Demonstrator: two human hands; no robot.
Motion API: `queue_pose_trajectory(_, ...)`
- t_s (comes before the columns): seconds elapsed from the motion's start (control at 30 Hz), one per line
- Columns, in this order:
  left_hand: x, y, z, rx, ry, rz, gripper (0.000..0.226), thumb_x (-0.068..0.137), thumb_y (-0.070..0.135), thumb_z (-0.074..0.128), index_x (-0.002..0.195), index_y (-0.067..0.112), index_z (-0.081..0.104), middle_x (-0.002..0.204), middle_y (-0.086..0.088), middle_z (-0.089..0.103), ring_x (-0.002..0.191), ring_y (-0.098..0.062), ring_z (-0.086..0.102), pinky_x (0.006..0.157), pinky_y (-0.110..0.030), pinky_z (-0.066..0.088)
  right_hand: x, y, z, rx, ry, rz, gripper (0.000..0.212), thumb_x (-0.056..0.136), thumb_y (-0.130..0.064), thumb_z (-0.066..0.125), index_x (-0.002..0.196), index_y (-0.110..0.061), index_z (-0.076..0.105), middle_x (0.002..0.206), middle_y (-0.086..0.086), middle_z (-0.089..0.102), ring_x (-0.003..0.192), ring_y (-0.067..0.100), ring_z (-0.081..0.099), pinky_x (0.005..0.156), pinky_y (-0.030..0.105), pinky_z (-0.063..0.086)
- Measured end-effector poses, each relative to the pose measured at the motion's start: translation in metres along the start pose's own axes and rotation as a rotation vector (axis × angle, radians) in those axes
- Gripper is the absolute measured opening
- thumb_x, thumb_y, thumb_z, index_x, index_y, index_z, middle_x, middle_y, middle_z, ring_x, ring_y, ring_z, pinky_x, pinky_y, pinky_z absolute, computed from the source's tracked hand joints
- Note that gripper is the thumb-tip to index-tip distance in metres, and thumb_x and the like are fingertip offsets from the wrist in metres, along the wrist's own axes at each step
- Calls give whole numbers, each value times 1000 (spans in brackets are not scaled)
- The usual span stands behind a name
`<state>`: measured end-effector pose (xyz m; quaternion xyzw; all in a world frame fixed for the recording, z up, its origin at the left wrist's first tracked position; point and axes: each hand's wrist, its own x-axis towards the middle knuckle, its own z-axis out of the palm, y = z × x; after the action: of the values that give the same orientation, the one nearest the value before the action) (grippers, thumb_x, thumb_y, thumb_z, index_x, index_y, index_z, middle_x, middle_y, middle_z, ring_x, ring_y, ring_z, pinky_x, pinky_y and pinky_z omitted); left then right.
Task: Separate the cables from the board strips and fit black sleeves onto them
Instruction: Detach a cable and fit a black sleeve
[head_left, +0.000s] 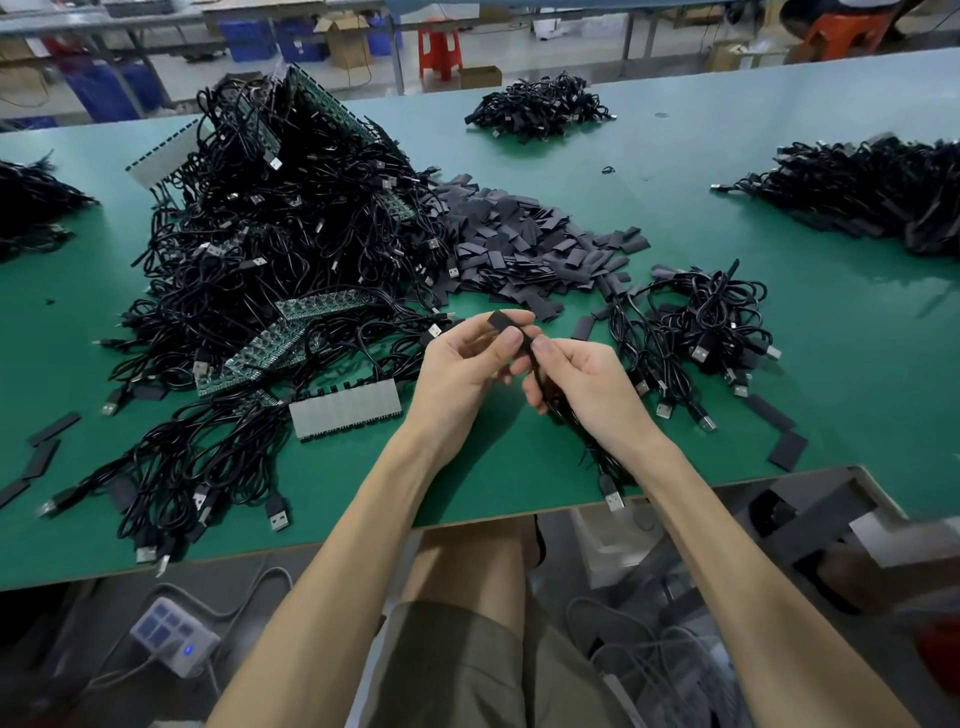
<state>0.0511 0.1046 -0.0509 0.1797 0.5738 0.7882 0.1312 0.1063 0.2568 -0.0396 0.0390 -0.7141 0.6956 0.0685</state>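
Observation:
My left hand (462, 364) pinches a flat black sleeve (503, 322) between thumb and fingers, just above the green table (519, 457). My right hand (576, 382) grips a black cable (587, 441) right beside the sleeve; the cable hangs down past my wrist and its USB plug (613, 498) lies at the table's front edge. A big tangle of cables on green board strips (270, 249) rises to the left. A heap of loose black sleeves (535, 244) lies behind my hands.
A small bundle of cables (696, 332) lies to the right of my hands. Further cable piles sit at the back (540, 106), far right (872, 192) and far left (31, 208). A grey board strip (345, 409) lies near my left forearm. Stray sleeves dot the front corners.

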Motion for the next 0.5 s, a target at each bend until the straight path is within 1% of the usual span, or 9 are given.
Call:
queue_pose_trajectory(0.1, 1, 0, -1, -45, 35, -17, 35, 84, 30, 77, 111, 8, 75, 104, -10, 73, 77, -17, 61, 84, -55, 37, 0, -1, 0, 33, -41, -6, 28, 107, -11, 51, 92, -6, 75, 64, 2, 65, 58, 11, 57, 59, 20, 49)
queue_pose_trajectory(0.13, 1, 0, -1, -54, 38, -28, 35, 85, 30, 76, 112, 7, 74, 105, -10, 73, 76, -16, 62, 84, -53, 39, 0, -1, 0, 40, -50, -4, 27, 106, -7, 52, 93, -6, 75, 64, 2, 65, 59, 11, 57, 59, 20, 49)
queue_pose_trajectory(0.23, -1, 1, 0, -61, 38, -58, 29, 92, 32, 69, 108, 10, 76, 103, -7, 75, 72, -10, 63, 79, -36, 47, 0, 0, 0, 13, -64, -10, 26, 105, -2, 52, 92, -6, 74, 62, -2, 65, 58, 10, 56, 57, 20, 48)
queue_pose_trajectory(0.27, -1, 1, 0, -65, 39, -63, 27, 94, 31, 67, 107, 11, 77, 102, -7, 75, 71, -10, 63, 81, -37, 47, 0, 0, 0, 4, -68, -12, 27, 105, -2, 52, 91, -6, 74, 61, -2, 64, 57, 10, 56, 57, 20, 48)
queue_pose_trajectory(0.3, -1, 1, 0, -68, 42, -64, 26, 94, 32, 66, 105, 12, 78, 102, -7, 75, 72, -10, 63, 85, -41, 46, 0, 0, 0, 0, -73, -14, 28, 105, -2, 52, 89, -7, 74, 61, -2, 64, 57, 10, 56, 57, 20, 48)
queue_pose_trajectory(0.37, -1, 2, 0, -67, 46, -59, 25, 90, 33, 68, 101, 15, 80, 102, -8, 75, 74, -12, 64, 88, -45, 41, 1, -1, 0, -2, -80, -14, 32, 105, -2, 51, 85, -10, 74, 59, -2, 62, 56, 9, 54, 56, 20, 47)
queue_pose_trajectory(0.5, -2, 4, 1, -48, 44, -55, 23, 85, 36, 71, 96, 19, 81, 101, -7, 76, 76, -14, 62, 80, -37, 43, 1, -1, -2, -14, -98, -9, 33, 105, -3, 51, 82, -12, 72, 57, -3, 61, 54, 11, 52, 57, 20, 46)
